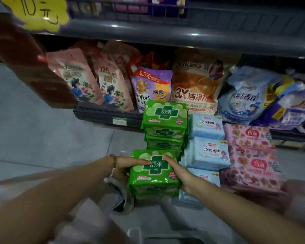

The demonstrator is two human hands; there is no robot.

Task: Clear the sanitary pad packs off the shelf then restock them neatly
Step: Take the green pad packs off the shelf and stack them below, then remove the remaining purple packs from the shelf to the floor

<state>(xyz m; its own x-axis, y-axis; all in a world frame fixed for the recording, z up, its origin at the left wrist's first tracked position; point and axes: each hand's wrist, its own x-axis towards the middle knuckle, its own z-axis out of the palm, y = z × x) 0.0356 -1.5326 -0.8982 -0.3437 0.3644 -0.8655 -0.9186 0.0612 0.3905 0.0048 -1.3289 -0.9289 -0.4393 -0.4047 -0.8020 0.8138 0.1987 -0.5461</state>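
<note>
Two hands hold a green pack above the floor stacks.

The left hand (128, 163) and right hand (180, 175) clasp the glossy, pillow-shaped green pack (153, 175) from both sides, fingers lying over its top; the thumbs are hidden. More green film shows below it, so I cannot tell if it is lifted. Behind it stands a green stack (165, 124), beside that soft blue packs (208, 152), then blurred pink packs (252, 161). Farther back, shiny pouches (192, 85) lean on a dark shelf (109, 113).
</note>
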